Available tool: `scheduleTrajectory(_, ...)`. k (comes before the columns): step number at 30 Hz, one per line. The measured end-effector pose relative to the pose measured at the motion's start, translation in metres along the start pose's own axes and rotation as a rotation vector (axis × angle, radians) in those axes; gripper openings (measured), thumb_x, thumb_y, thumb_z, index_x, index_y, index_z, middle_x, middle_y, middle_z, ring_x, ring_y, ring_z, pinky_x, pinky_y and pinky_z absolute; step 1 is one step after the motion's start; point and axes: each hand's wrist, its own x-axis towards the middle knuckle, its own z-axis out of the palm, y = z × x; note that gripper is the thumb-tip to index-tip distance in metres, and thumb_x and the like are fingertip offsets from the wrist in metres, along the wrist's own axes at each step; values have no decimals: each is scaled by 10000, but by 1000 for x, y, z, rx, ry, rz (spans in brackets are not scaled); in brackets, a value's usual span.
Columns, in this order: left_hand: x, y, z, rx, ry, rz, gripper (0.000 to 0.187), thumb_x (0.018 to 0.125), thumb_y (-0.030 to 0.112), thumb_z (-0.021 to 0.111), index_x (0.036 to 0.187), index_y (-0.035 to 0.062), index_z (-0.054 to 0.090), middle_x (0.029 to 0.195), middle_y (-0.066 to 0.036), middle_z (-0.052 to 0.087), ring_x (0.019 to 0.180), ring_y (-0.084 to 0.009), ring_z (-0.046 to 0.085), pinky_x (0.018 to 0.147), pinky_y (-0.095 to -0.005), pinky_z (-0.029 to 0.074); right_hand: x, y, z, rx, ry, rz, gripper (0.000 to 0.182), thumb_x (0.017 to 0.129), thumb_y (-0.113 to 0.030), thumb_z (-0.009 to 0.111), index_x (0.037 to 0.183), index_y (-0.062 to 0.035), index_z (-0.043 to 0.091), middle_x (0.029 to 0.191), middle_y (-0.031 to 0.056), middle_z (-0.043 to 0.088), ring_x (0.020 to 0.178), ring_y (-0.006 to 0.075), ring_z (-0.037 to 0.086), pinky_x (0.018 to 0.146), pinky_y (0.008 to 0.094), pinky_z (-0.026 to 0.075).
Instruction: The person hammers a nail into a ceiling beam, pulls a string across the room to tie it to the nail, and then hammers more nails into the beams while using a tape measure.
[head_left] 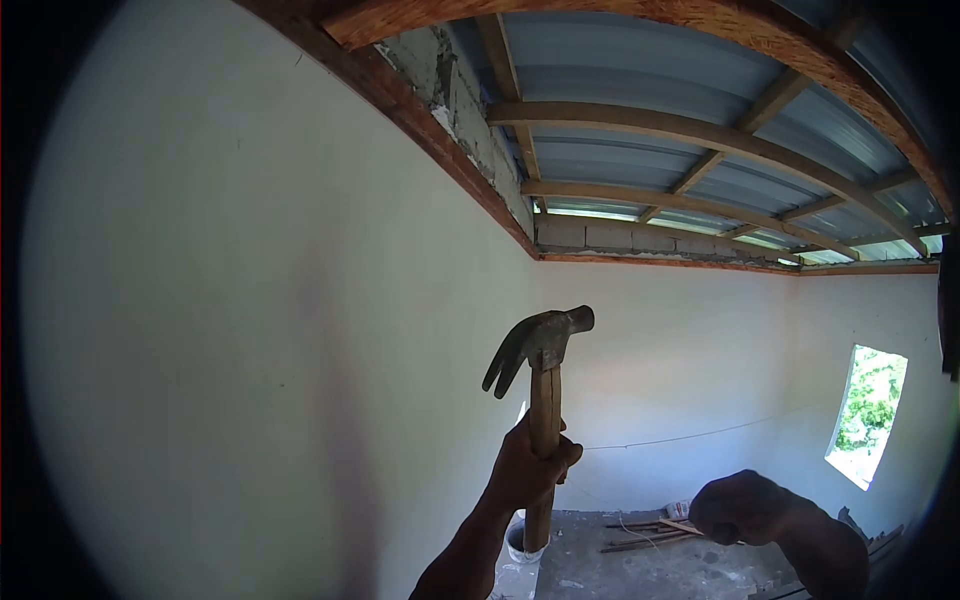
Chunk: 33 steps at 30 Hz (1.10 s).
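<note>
My left hand point(525, 465) is wrapped round the wooden handle of a claw hammer point(545, 405). The hammer stands upright in front of me, its dark metal head at the top, the claw pointing left and the striking face right. Lower on the right, my right hand point(740, 507) is closed like a fist, apart from the hammer. Whatever its fingers hold, if anything, is hidden in shadow.
A pale wall point(250, 300) runs close along my left, topped by a wooden strip. Overhead are timber beams point(640, 120) under metal sheets. A bucket point(522, 545) and several wooden sticks point(650, 535) are on the floor. A bright window opening point(868, 415) is at right.
</note>
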Motion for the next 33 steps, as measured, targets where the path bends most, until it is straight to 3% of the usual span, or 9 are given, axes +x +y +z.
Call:
scheduleTrajectory(2, -1, 0, -6, -19, 8, 5, 306, 795, 54, 643, 1011, 4, 432, 647, -46, 559, 534, -108, 550, 494, -266, 460, 5, -33, 3, -625, 39, -493, 73, 823, 11, 583, 895, 22, 595, 749, 67, 590, 634, 111, 586, 513, 256, 475)
scheduleTrajectory(3, -2, 0, -3, -29, 10, 7, 312, 796, 55, 644, 1016, 3, 429, 651, -48, 563, 539, -109, 554, 500, -266, 463, 1, -64, 15, -372, 213, -49, 86, 797, 48, 602, 871, 16, 633, 718, 56, 600, 662, 108, 605, 563, 262, 496)
scheduleTrajectory(5, -7, 8, -6, -82, 30, 26, 249, 780, 7, 614, 947, 10, 429, 629, -56, 558, 522, -128, 563, 484, -281, 472, 11, -85, 13, -120, 364, -177, 116, 777, 33, 634, 881, 1, 675, 728, 50, 626, 684, 105, 615, 604, 248, 498)
scheduleTrajectory(7, -15, 17, -8, -114, 49, 44, 224, 771, -17, 597, 912, 15, 426, 617, -60, 554, 513, -139, 568, 475, -288, 476, 25, -117, 7, -512, 536, -189, 162, 737, 19, 684, 890, -30, 701, 740, 43, 648, 693, 92, 611, 616, 238, 494)
scheduleTrajectory(19, 4, 60, -27, -241, 236, 332, 199, 749, -45, 561, 870, 32, 422, 551, -31, 515, 447, -112, 517, 430, -256, 442, 152, -311, 10, -1323, 831, -1462, 53, 762, -68, 701, 798, -69, 662, 720, 18, 635, 516, 25, 429, 458, 200, 349)
scheduleTrajectory(22, 24, 77, -34, -271, 331, 507, 201, 754, -60, 562, 865, 34, 423, 549, -28, 514, 444, -101, 508, 434, -247, 434, 168, -343, 23, -1324, 765, -1388, 140, 769, -192, 708, 827, -66, 686, 808, 54, 660, 622, 105, 586, 555, 263, 466)
scheduleTrajectory(25, 43, 95, -39, -330, 414, 630, 196, 758, -73, 564, 843, 35, 425, 541, -26, 508, 443, -90, 502, 436, -237, 429, 204, -373, 22, -1566, 790, -1714, 202, 785, -244, 706, 908, -86, 680, 741, 40, 665, 562, 74, 573, 504, 211, 462)
scheduleTrajectory(28, 61, 107, -46, -322, 489, 759, 190, 758, -70, 574, 807, 38, 425, 530, -23, 499, 440, -77, 499, 436, -228, 429, 215, -392, 32, -1652, 614, -1578, 114, 842, -119, 547, 845, -26, 614, 745, 128, 611, 576, 239, 573, 506, 370, 437)
scheduleTrajectory(33, 76, 130, -63, -287, 614, 843, 224, 759, -48, 600, 868, 29, 420, 538, -37, 523, 434, -81, 504, 444, -228, 434, 236, -410, 45, -1720, 787, -1532, 152, 786, -112, 623, 922, -53, 660, 813, 140, 649, 731, 291, 640, 632, 391, 509)
